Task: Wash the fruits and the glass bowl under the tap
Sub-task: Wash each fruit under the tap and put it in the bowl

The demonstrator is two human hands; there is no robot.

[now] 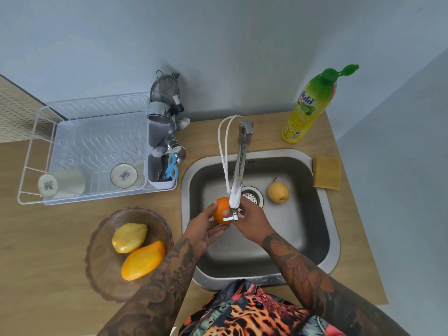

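My left hand [204, 230] holds an orange [221, 210] under the tap spout [236, 187], over the steel sink [322, 214]. My right hand [252, 223] is at the orange's right side, just below the spout's end; its fingertips are hidden behind the spout. A yellow pear [278, 192] lies in the sink basin right of the drain. On the counter to the left stands the glass bowl [101, 267] with a yellow mango [129, 237] and an orange mango [143, 260] inside.
A white dish rack [36, 146] with two cups and a cutlery holder sits at the back left. A green-capped dish soap bottle [306, 110] stands behind the sink. A yellow sponge [326, 172] lies at the sink's right rim.
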